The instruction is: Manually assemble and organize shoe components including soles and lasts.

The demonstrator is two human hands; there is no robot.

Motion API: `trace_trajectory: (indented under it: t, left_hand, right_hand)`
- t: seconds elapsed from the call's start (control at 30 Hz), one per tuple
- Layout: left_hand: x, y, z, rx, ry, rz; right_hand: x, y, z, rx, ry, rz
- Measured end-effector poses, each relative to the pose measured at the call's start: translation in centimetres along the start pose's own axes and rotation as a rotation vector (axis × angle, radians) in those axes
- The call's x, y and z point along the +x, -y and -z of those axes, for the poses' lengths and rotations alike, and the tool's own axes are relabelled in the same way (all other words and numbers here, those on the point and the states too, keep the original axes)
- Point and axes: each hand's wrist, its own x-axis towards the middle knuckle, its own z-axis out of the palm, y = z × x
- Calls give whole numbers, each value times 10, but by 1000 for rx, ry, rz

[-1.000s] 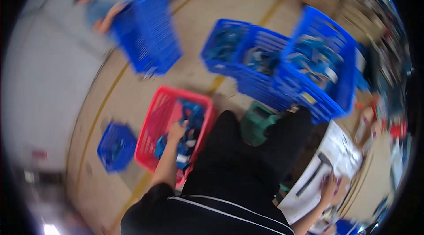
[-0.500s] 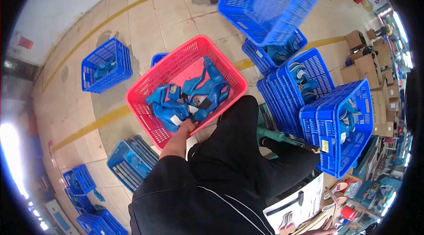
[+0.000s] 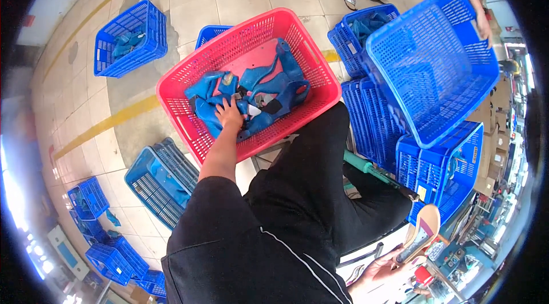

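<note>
My left hand (image 3: 230, 116) reaches into a red plastic basket (image 3: 183, 84), its fingers spread over blue plastic shoe lasts (image 3: 260, 78). They lie jumbled in the basket, some with white or dark patches. Nothing is visibly gripped there. Low on the right, my right hand (image 3: 382, 274) holds a tan shoe insole (image 3: 424, 229) by its lower end; the insole stands up from the fingers. Its far side and part of the grip are hidden.
At the upper right another person's hand (image 3: 484, 26) holds a blue basket (image 3: 432, 64) tilted above stacked blue baskets (image 3: 372, 126). More blue baskets stand at the far left (image 3: 154, 41) and lower left (image 3: 151, 184). A green bar (image 3: 366, 164) runs beside my leg.
My left hand has opened out over the lasts. My right hand has come further into view with the insole raised. The other person's blue basket has moved right and down.
</note>
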Motion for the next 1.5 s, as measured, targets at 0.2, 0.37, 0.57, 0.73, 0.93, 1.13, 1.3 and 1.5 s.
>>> trace_trajectory:
  t: [0.2,0.37,0.57,0.73,0.93,1.13,1.3,1.5]
  left_hand:
    - [16,-24,12,113,259,-14]
    - [24,-39,-9,28,107,114]
    - [-16,-83,-56,36,-25,-242]
    - [-11,-74,-95,-643,179,-977]
    - [-10,-41,-26,-345,-528,-108]
    - [8,20,4,-347,-21,359]
    - [4,-1,-3,-330,111,189]
    - [-13,2,-13,-619,-220,-214]
  right_hand:
    - [-6,0,0,307,292,-274]
    - [-1,2,19,257,201,-252]
    - [-2,-3,3,99,171,-109]
    - [6,-23,-10,283,234,-318]
    - [7,-17,-3,229,221,-282]
    - [-9,-26,-29,92,113,-194]
    - [-5,-22,-25,158,98,-335]
    - [5,-22,-12,112,324,-263]
